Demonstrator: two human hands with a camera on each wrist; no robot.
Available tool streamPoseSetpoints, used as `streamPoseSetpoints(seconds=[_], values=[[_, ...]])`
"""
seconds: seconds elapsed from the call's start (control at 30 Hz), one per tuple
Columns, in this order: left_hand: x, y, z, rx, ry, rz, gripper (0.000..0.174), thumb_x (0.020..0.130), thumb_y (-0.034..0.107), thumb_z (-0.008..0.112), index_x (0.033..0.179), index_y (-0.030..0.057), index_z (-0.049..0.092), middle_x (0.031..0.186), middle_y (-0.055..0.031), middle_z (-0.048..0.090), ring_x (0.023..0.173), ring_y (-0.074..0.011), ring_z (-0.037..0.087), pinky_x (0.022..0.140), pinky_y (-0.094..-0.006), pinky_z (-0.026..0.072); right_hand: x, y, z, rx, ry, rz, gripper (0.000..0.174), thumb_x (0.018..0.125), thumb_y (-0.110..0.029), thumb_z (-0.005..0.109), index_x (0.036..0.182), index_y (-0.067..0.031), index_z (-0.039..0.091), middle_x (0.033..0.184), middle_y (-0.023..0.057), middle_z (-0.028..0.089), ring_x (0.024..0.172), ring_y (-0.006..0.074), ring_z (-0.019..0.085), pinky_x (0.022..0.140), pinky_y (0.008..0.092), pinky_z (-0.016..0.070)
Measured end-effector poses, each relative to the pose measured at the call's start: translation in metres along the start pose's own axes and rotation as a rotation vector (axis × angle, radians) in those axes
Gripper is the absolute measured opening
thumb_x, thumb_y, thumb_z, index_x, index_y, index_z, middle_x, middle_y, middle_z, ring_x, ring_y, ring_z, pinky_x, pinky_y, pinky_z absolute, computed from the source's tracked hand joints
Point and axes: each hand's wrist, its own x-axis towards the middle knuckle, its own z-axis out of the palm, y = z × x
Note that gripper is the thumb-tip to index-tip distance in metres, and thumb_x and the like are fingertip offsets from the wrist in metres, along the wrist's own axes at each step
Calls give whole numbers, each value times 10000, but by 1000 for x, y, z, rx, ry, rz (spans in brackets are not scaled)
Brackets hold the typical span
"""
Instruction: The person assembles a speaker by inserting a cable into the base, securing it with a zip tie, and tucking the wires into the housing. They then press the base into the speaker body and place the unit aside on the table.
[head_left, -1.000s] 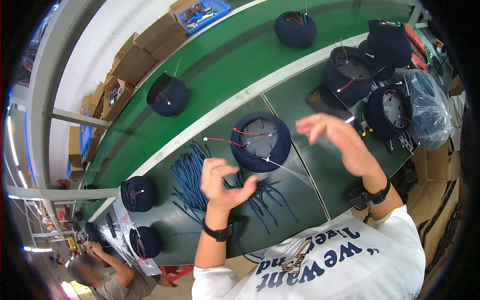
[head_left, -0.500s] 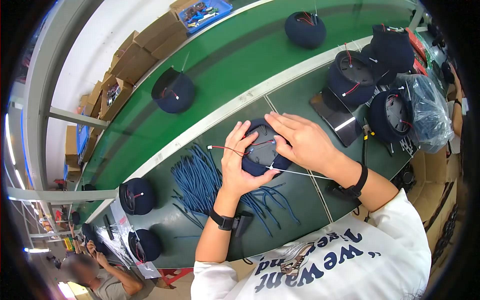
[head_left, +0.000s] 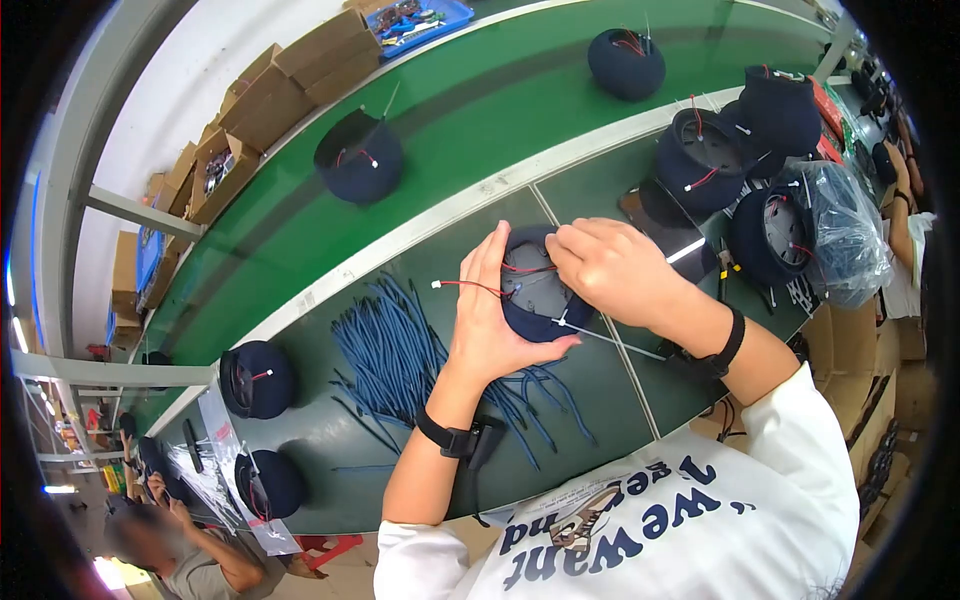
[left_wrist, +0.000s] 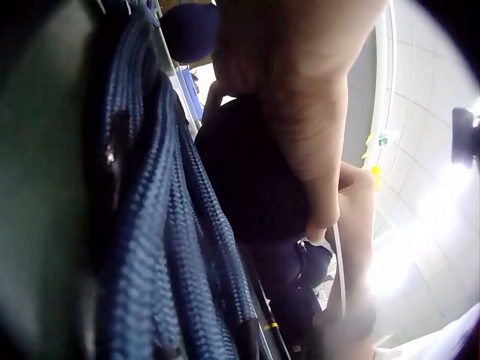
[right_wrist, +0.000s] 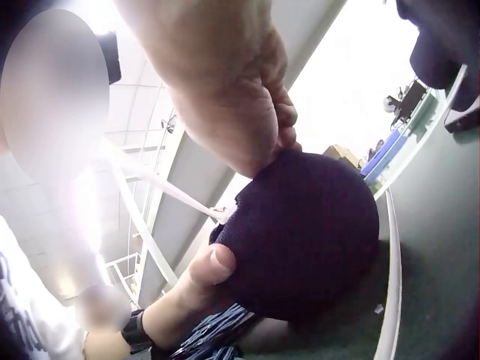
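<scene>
A round shell covered in dark navy fabric (head_left: 535, 328) stands on the green table, its grey hollow facing up. A red wire (head_left: 465, 286) with a white connector sticks out past its left rim. My left hand (head_left: 490, 325) holds the shell from the left, fingers along the far side and thumb at the near rim. The right hand (head_left: 620, 270) has its fingers curled over the right rim, where a second red wire ends; its fingertips are hidden. From the near rim a white cable tie (head_left: 625, 345) trails right. In the right wrist view the shell (right_wrist: 307, 232) sits below the right fingers.
Blue braided cords (head_left: 385, 350) lie beside the left forearm. More navy shells stand on the right (head_left: 690, 165), on the left (head_left: 258, 380) and on the green strip (head_left: 358, 160). A dark phone-like slab (head_left: 680, 235) and a plastic bag (head_left: 850, 240) are at right. Another person (head_left: 190, 545) sits at lower left.
Both hands were apart from the shell, then came down around it. Since then the right fingers have curled in at the far right rim, while the left hand keeps its hold.
</scene>
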Motion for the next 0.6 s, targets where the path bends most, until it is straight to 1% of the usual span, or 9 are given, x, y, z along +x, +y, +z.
streamPoseSetpoints(seconds=[0.03, 0.13, 0.27, 0.33, 0.37, 0.4, 0.47, 0.5, 0.6], values=[[2, -1, 1, 20, 6, 28, 1371, 474, 406, 1050, 1613, 24, 390, 1542, -225, 534, 1391, -409, 547, 1185, -499, 447, 0, 3, -1, -13, 9, -49, 145, 792, -121, 675, 860, 5, 693, 885, 100, 627, 906, 274, 703, 834, 403, 596], [1, -1, 2, 59, 3, 65, 1330, 485, 429, 1041, 1595, 25, 429, 1547, -223, 531, 1405, -410, 539, 1188, -505, 443, 3, 7, -8, 119, -57, 33, 126, 852, -100, 702, 908, 10, 727, 902, 110, 621, 906, 267, 691, 866, 353, 579], [-2, -7, 1, 80, -23, 86, 1318, 498, 451, 1037, 1587, 20, 434, 1565, -217, 522, 1420, -391, 541, 1200, -489, 431, -20, 22, 4, 911, 40, 417, 111, 959, -113, 739, 1016, -20, 758, 1024, 70, 651, 939, 208, 677, 889, 322, 542], [-9, -19, 4, -200, 3, 16, 1319, 502, 462, 1036, 1585, 16, 428, 1579, -214, 513, 1422, -372, 546, 1205, -476, 423, -34, 31, 35, 1388, 171, 583, 135, 992, -130, 748, 1096, -45, 761, 1085, 38, 659, 964, 181, 663, 896, 320, 526], [-10, -23, 5, -338, 12, -20, 1320, 504, 467, 1036, 1584, 14, 425, 1586, -213, 509, 1424, -363, 549, 1208, -470, 420, -40, 34, 42, 1229, 120, 602, 271, 983, -152, 768, 1234, -68, 708, 1164, 10, 646, 1045, 156, 639, 938, 324, 518], [-9, -23, 5, -330, 7, -36, 1314, 510, 455, 1040, 1586, 26, 420, 1592, -220, 498, 1430, -373, 543, 1207, -476, 422, -36, 25, 42, 1294, 152, 631, 373, 998, -151, 743, 1347, -76, 637, 1214, 28, 636, 1125, 136, 610, 990, 311, 498], [-10, -22, 7, -323, -5, -76, 1303, 522, 433, 1050, 1590, 50, 409, 1605, -233, 478, 1444, -393, 531, 1207, -488, 425, -35, 13, 55, 1625, 89, 714, 385, 1019, -143, 687, 1388, -70, 603, 1292, 43, 627, 1199, 121, 577, 1044, 314, 476], [-11, -29, 7, -278, -35, -32, 1318, 491, 427, 1064, 1580, 57, 420, 1610, -246, 472, 1459, -395, 515, 1216, -486, 415, -35, 7, 58, 1516, 75, 675, 380, 1051, -138, 582, 1418, -38, 572, 1420, 73, 596, 1341, 169, 543, 1161, 337, 414], [-12, -33, 8, -284, -30, 3, 1372, 458, 441, 1076, 1589, 60, 401, 1616, -253, 459, 1470, -399, 502, 1226, -489, 404, -30, 11, 54, 1347, 32, 572, 415, 1020, -82, 539, 1432, -33, 566, 1413, 78, 606, 1338, 188, 557, 1166, 344, 414]])
